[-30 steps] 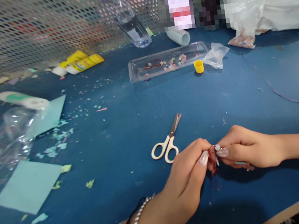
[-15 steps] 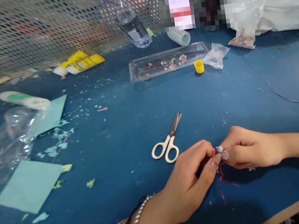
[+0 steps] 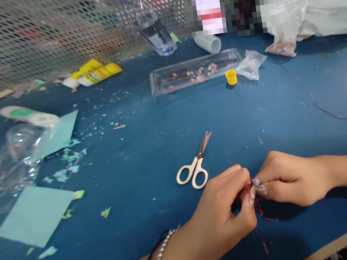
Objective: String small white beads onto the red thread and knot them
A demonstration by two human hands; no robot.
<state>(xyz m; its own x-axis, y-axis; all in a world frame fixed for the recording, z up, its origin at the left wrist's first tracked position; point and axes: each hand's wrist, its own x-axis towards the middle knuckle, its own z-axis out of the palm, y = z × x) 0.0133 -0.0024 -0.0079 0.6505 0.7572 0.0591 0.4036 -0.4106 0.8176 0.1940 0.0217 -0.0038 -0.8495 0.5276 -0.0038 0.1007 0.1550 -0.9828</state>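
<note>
My left hand [image 3: 226,206] pinches a thin red string [image 3: 258,209] between thumb and forefinger, its loose ends hanging below. Facing it, my right hand [image 3: 290,178] is closed on a small pale blue bead [image 3: 256,182] on the string, held by thumb and fingertips. The two hands almost touch over the front right of the blue table. Just left of the left hand lie scissors [image 3: 197,165] with white handles, blades slightly apart and pointing away. The finer turns of the string are hidden by the fingers.
A clear plastic tray [image 3: 163,86] holds beads and red string at the back. Beside it sit a yellow cap [image 3: 231,77] and a crumpled clear bag [image 3: 252,65]. Light blue paper [image 3: 36,216] and scraps lie left. A bottle [image 3: 157,34] leans against the mesh [image 3: 52,35].
Both hands have shifted slightly downward with the bead. The left thumb has bent more, and the hanging string ends have swung and reach a little lower. The scissors have stayed put.
</note>
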